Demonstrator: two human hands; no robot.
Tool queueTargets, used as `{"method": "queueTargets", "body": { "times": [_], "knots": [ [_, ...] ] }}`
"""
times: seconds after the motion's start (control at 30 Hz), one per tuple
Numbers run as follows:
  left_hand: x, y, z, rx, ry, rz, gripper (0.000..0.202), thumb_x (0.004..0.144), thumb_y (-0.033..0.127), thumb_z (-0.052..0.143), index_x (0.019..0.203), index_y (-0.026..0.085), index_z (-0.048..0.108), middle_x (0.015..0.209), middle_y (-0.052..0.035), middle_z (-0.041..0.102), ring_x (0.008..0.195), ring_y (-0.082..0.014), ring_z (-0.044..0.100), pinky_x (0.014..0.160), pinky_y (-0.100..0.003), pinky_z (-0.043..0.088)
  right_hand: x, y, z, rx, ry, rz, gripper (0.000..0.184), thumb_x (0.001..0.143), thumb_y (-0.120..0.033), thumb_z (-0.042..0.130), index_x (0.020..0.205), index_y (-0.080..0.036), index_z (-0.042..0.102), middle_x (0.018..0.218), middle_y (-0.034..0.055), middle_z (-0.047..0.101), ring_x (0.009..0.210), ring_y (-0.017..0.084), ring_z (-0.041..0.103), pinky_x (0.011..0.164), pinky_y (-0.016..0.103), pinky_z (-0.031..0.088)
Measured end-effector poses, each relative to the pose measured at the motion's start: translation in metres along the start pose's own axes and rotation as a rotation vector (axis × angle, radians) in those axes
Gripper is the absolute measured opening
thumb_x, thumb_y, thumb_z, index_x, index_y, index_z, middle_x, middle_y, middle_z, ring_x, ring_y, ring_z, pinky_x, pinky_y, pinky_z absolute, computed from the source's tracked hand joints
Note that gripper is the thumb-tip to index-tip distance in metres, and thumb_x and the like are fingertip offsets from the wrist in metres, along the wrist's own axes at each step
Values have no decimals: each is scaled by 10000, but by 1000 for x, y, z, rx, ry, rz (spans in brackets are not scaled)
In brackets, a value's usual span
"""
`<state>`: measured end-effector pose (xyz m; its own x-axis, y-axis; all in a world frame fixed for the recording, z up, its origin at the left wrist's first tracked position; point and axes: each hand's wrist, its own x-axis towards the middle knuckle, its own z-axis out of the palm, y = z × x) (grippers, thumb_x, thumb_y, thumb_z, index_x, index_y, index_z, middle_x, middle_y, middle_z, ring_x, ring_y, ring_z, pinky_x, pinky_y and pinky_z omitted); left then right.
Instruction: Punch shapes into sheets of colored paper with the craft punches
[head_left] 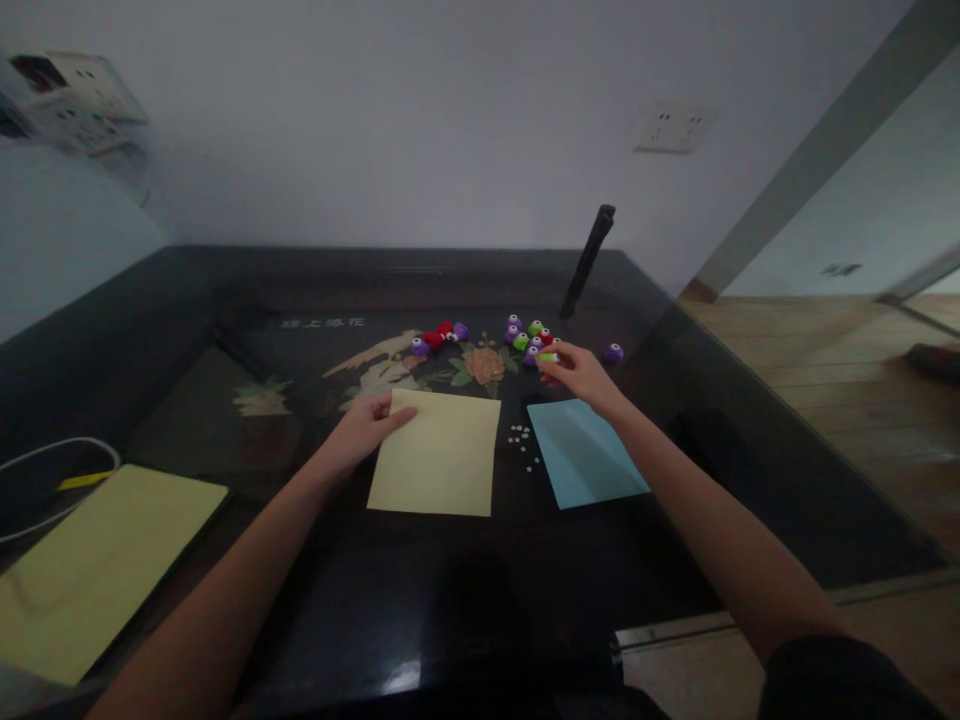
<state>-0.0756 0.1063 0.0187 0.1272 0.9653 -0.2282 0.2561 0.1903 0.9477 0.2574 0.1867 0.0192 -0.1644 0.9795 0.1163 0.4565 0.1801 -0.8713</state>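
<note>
My left hand (367, 428) grips the upper left edge of a pale yellow sheet of paper (439, 460), with the thumb on top and the other fingers partly hidden. My right hand (581, 370) pinches a small bright green piece (549, 357) between thumb and fingertips; its exact kind is too small to make out. Just beside those fingertips lies a cluster of small purple, green and red toys with white eye-like spots (514, 332). A blue sheet of paper (589, 455) lies below my right hand. Between the two sheets are several tiny pale bits (519, 434).
More red and purple toys (435, 341) lie left of the flower picture, and one purple toy (613, 353) sits apart at the right. A dark upright stick (589, 260) stands at the back. Another yellow sheet (112, 560) and a white cable (60, 445) are at left.
</note>
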Motion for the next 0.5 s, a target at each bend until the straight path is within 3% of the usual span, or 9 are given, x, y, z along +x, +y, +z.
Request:
{"method": "queueTargets", "body": {
  "times": [0.1,0.27,0.5],
  "knots": [
    [-2,2,5,-40,20,-17,465,694,526,712,966,159,629,785,-54,722,681,-232,688,547,-313,536,2,12,-10,23,61,31,267,735,-398,689,885,-182,642,706,8,662,627,163,646,626,307,565],
    [-5,5,8,-88,21,-22,406,683,498,734,898,174,617,708,-17,695,680,-228,688,552,-301,539,23,42,-32,49,312,144,259,798,-432,633,774,-179,587,696,11,632,618,136,640,594,268,560],
    [-4,2,6,-154,-2,-23,436,690,497,743,945,171,607,822,-52,735,675,-212,692,557,-291,542,42,76,-63,18,501,213,302,850,-442,562,708,-177,524,672,4,594,631,118,623,584,244,557]
  ]
}}
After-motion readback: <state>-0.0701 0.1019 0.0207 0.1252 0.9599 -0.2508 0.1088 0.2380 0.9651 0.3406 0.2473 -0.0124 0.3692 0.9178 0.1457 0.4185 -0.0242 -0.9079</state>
